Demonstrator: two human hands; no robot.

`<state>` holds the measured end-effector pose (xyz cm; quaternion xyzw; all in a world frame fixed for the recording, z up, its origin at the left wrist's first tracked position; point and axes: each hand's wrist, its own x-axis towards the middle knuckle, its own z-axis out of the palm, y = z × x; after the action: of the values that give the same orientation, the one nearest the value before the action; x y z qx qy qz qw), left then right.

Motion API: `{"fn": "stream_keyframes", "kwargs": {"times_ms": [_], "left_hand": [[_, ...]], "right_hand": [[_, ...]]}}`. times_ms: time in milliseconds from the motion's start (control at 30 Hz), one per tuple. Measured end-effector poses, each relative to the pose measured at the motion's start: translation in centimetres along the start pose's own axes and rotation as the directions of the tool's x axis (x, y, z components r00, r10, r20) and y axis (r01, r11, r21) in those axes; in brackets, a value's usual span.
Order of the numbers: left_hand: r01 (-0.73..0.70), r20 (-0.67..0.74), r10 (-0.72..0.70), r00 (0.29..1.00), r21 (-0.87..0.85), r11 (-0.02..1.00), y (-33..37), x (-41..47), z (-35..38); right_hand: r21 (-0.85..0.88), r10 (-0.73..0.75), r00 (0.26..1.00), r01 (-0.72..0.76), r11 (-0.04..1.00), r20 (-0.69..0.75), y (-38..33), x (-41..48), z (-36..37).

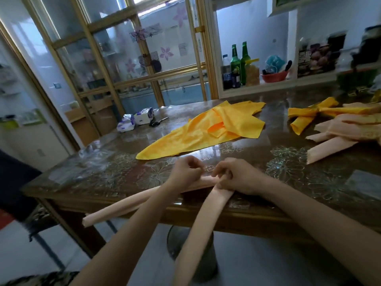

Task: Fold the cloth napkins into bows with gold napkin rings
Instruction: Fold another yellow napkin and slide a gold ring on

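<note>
Both hands are bunched up on the peach napkin (123, 205), which is rolled into a long strip at the tabletop (103, 172) edge, just on the near side of the loose yellow napkin (198, 133). The left hand (186, 172) has its fingers curled down onto the strip's middle. The right hand (237, 176) is right beside it, pinching the same spot. One end of the strip sticks out past the edge and the other hangs down off it. Right of the yellow napkin there's a finished yellow bow (309, 114) and a pile of folded peach napkins (340, 131). Left of it are tissue packs (136, 120) and scissors (157, 122).
</note>
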<state>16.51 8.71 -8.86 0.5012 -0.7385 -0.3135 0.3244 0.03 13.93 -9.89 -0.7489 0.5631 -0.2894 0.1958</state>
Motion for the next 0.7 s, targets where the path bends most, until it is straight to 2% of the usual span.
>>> {"fn": "stream_keyframes", "kwargs": {"times_ms": [67, 133, 267, 367, 533, 700], "left_hand": [[-0.087, -0.014, 0.096, 0.995, 0.308, 0.948, -1.1, -0.4, -1.2], [-0.056, 0.055, 0.034, 0.998, 0.469, 0.881, -2.0, -0.8, -2.3], [0.017, 0.137, -0.106, 0.985, 0.531, 0.847, -2.4, -0.7, -3.9], [0.018, 0.221, -0.210, 0.952, 0.647, 0.763, -1.4, 0.6, -4.3], [0.044, 0.352, -0.433, 0.830, 0.731, 0.681, 0.8, 3.5, -4.0], [0.030, 0.334, -0.390, 0.858, 0.726, 0.687, 2.0, 5.9, -0.1]], "right_hand": [[-0.109, -0.003, 0.998, 0.009, 0.994, 0.056, -0.6, 0.7, -0.1], [-0.158, 0.013, 0.995, 0.003, 0.987, 0.098, -0.6, 1.3, -0.1], [-0.226, -0.014, 0.992, 0.041, 0.973, 0.122, -0.5, 1.8, 0.2], [-0.268, -0.028, 0.993, 0.058, 0.962, 0.115, -0.2, 2.2, 0.2], [-0.334, -0.004, 0.996, 0.032, 0.942, 0.084, 2.3, 3.1, -1.3], [-0.383, 0.063, 0.997, -0.039, 0.923, 0.050, 5.7, 3.9, -4.1]]}}
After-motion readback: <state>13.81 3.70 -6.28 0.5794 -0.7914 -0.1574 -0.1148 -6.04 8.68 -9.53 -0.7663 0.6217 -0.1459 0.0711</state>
